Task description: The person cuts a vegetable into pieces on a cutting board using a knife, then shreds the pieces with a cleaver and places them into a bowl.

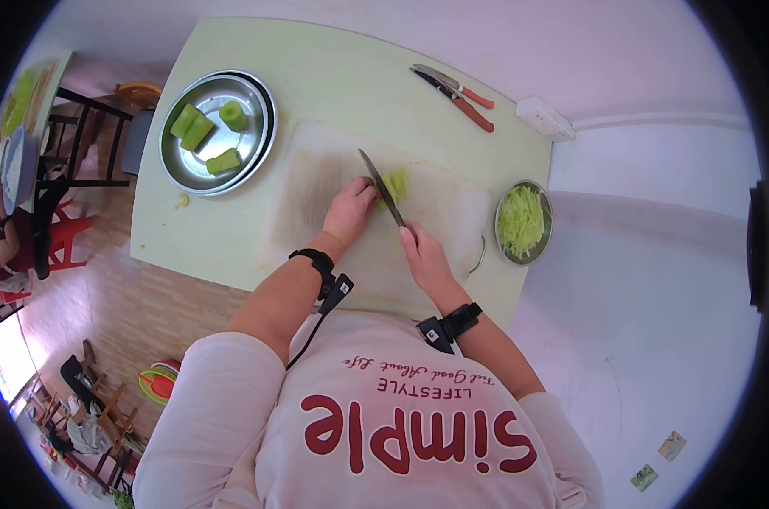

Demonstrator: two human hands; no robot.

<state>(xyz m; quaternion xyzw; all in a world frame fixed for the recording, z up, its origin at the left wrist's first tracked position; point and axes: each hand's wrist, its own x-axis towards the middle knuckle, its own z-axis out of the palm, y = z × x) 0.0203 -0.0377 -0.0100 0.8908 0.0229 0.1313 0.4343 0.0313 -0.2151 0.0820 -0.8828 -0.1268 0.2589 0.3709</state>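
My right hand [425, 256] grips the handle of a kitchen knife [381, 188], whose dark blade slants up and left over the white cutting board [308, 165]. Close against the blade's left side, my left hand [350, 210] has its fingers curled down on a green vegetable piece, mostly hidden by the fingers and blade. Thin pale-green vegetable strips [396, 181] lie on the board just right of the blade. On the right edge of the table, a metal bowl [548, 233] holds a heap of green shreds [520, 222].
Stacked metal dishes [174, 174] with several peeled green chunks [223, 161] stand at the back left. Two spare knives [461, 100] lie at the back right, near a white socket box [544, 117]. A wall borders the right side. Another person [7, 246] is at far left.
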